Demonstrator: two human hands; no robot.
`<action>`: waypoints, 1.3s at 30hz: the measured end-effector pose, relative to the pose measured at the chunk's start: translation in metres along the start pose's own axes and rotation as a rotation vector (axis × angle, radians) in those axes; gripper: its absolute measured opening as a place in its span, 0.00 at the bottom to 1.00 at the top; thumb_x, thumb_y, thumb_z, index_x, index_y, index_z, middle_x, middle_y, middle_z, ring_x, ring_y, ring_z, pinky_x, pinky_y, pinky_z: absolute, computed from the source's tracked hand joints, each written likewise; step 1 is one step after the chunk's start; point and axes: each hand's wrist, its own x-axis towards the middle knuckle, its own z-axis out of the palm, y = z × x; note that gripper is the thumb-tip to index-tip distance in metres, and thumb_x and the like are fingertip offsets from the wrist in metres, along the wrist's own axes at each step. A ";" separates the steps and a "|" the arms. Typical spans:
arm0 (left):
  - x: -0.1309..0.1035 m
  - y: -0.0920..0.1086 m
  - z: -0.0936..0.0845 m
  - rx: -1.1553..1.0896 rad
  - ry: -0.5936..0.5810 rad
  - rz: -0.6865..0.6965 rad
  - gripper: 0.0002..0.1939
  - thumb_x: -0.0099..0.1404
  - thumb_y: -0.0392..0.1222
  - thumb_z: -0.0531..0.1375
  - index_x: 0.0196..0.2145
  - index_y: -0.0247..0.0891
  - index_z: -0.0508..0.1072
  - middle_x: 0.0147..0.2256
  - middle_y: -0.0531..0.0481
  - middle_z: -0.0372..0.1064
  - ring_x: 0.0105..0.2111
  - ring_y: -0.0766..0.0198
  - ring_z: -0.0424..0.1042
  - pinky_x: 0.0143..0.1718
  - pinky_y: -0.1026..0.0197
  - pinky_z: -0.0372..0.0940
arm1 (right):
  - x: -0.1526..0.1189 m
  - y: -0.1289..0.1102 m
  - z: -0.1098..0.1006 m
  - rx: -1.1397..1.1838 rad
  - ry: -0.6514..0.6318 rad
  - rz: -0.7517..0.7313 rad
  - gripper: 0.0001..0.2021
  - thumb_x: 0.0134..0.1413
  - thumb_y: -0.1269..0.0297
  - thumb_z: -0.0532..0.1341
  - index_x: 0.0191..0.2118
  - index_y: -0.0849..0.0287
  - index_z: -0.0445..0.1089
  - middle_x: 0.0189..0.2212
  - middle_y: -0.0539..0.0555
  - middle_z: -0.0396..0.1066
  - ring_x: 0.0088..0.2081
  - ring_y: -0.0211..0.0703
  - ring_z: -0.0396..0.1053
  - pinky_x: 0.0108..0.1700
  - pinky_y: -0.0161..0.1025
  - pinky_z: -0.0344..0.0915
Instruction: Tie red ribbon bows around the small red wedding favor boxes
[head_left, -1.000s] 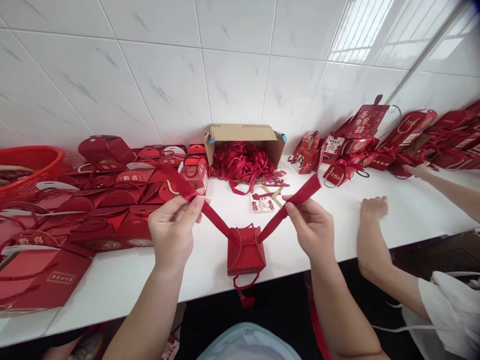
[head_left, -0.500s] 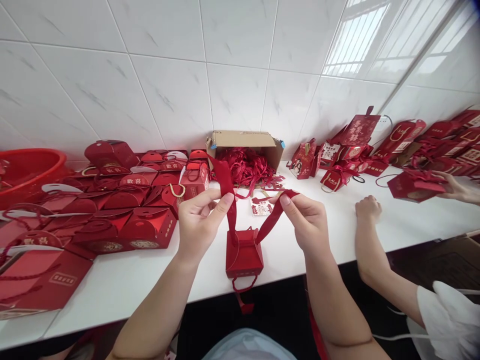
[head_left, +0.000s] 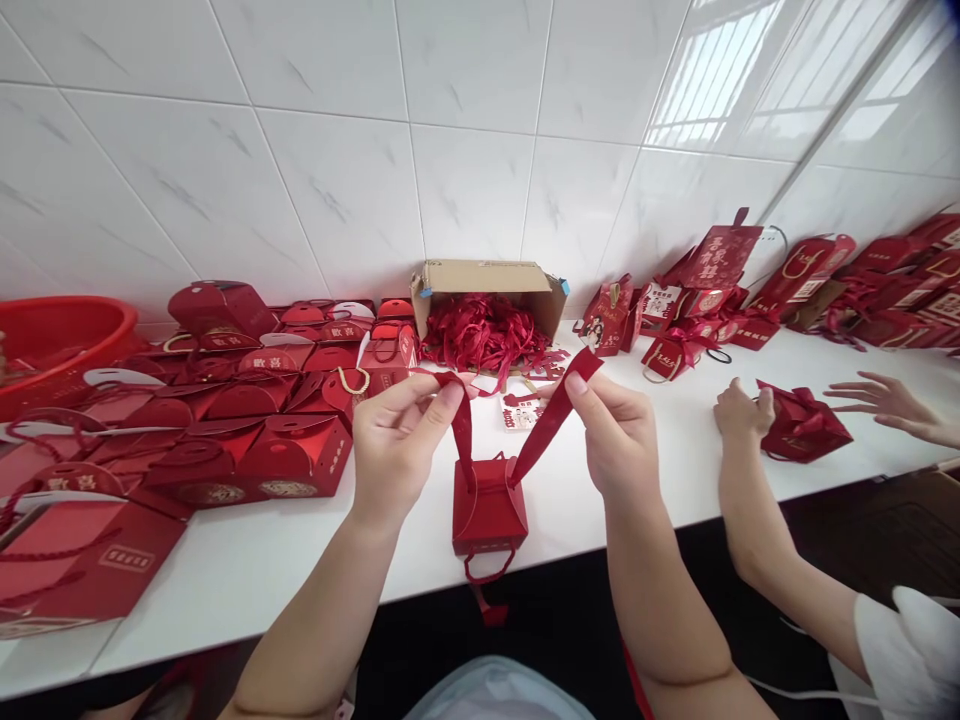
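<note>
A small red gift box (head_left: 490, 515) sits near the table's front edge, its rope handle hanging toward me. A dark red ribbon (head_left: 541, 432) comes up from the top of the box in two lengths, spread in a V. My left hand (head_left: 399, 445) pinches the left length between thumb and fingers. In my right hand (head_left: 616, 435) the other length is pinched, its tip sticking up past the thumb. Both hands are raised above the box, one on each side. Behind them lies a small printed card (head_left: 523, 413), partly overlapped by other paper pieces.
A cardboard box (head_left: 487, 275) full of red ribbons (head_left: 487, 335) lies by the wall. Rows of red gift boxes (head_left: 292, 450) and a red basin (head_left: 67, 345) fill the left. At right, a co-worker's hands (head_left: 742, 410) are beside a ribboned red box (head_left: 804, 425).
The left ribbon end, upright before, now folds over at my fingers, while the right end stands higher. The co-worker's ribboned box has come down onto the table, and one hand has let go of it.
</note>
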 end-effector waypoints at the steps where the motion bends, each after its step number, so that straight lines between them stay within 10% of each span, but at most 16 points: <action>1: 0.000 0.001 0.001 -0.017 -0.014 -0.010 0.06 0.58 0.44 0.66 0.30 0.40 0.80 0.28 0.50 0.76 0.31 0.62 0.74 0.40 0.59 0.68 | 0.000 0.000 0.001 0.030 -0.006 0.011 0.13 0.58 0.55 0.60 0.32 0.54 0.79 0.24 0.51 0.71 0.32 0.42 0.71 0.41 0.42 0.69; 8: -0.002 0.009 0.005 0.093 -0.301 -0.112 0.17 0.60 0.51 0.62 0.19 0.38 0.71 0.18 0.51 0.66 0.21 0.66 0.64 0.25 0.62 0.61 | 0.000 -0.006 0.009 0.072 -0.144 0.177 0.11 0.56 0.60 0.61 0.41 0.58 0.75 0.21 0.47 0.71 0.15 0.31 0.63 0.18 0.30 0.62; 14: -0.003 0.005 0.004 0.262 -0.435 -0.134 0.09 0.60 0.43 0.62 0.25 0.37 0.76 0.22 0.52 0.67 0.22 0.67 0.62 0.23 0.64 0.58 | -0.006 -0.001 0.008 0.101 -0.448 0.008 0.13 0.55 0.65 0.61 0.47 0.54 0.75 0.34 0.53 0.71 0.33 0.39 0.69 0.33 0.37 0.68; 20: 0.000 0.003 -0.006 0.088 -0.534 -0.272 0.03 0.58 0.36 0.62 0.29 0.38 0.70 0.24 0.54 0.63 0.24 0.68 0.61 0.26 0.65 0.58 | -0.009 0.010 0.003 -0.009 -0.446 -0.084 0.12 0.63 0.65 0.54 0.44 0.52 0.75 0.32 0.52 0.70 0.29 0.36 0.67 0.33 0.36 0.68; 31: -0.003 -0.001 -0.015 -0.273 -0.371 -0.543 0.08 0.59 0.38 0.63 0.37 0.40 0.70 0.24 0.54 0.68 0.26 0.66 0.69 0.32 0.65 0.63 | -0.013 0.025 0.004 -0.453 -0.382 -0.568 0.19 0.61 0.78 0.50 0.49 0.53 0.71 0.37 0.56 0.73 0.39 0.43 0.70 0.40 0.42 0.68; 36: -0.014 -0.005 -0.012 -0.096 -0.209 -0.350 0.25 0.57 0.41 0.66 0.52 0.42 0.69 0.27 0.51 0.71 0.24 0.65 0.67 0.33 0.62 0.64 | -0.019 0.030 0.002 -0.397 -0.275 -0.475 0.21 0.60 0.77 0.52 0.53 0.49 0.70 0.52 0.57 0.69 0.50 0.47 0.69 0.48 0.47 0.68; 39: -0.021 -0.010 -0.022 0.159 0.021 -0.175 0.30 0.50 0.35 0.69 0.52 0.44 0.70 0.28 0.53 0.71 0.19 0.70 0.60 0.28 0.65 0.61 | -0.032 0.035 -0.010 -0.359 -0.044 -0.362 0.18 0.60 0.74 0.55 0.51 0.49 0.71 0.43 0.55 0.75 0.42 0.46 0.73 0.43 0.44 0.70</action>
